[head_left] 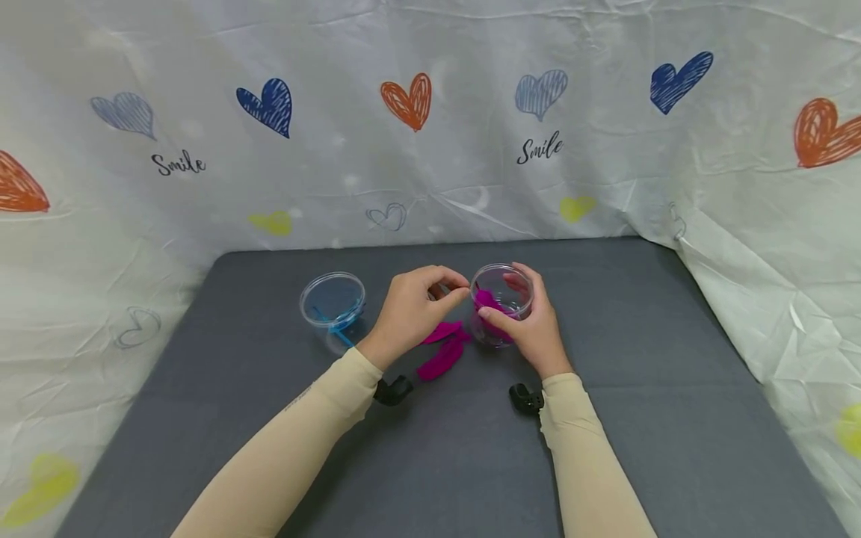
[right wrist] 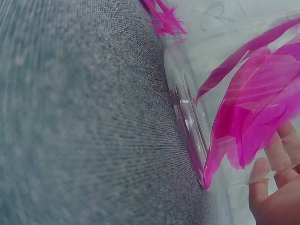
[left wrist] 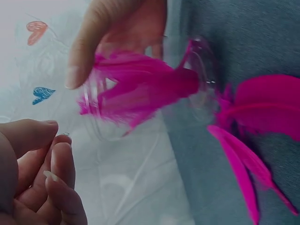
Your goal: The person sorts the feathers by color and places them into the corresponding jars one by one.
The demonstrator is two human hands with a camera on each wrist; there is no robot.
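My right hand (head_left: 534, 332) grips a clear plastic cup (left wrist: 183, 117) that stands on the table, thumb on the near side and fingers round the far side. Inside the cup are several magenta feathers (right wrist: 262, 103), some reaching toward its rim. Just left of the rim is my left hand (head_left: 420, 302), its thumb and index fingertips together; nothing can be made out between them. Loose magenta feathers (head_left: 444, 359) lie on the tabletop beside the cup, below the left hand.
A second clear cup (head_left: 332, 278) with slender blue pieces in it stands to the left of my left hand. The grey table (head_left: 639, 388) meets a white cloth (head_left: 464, 45) printed with hearts at the back and sides.
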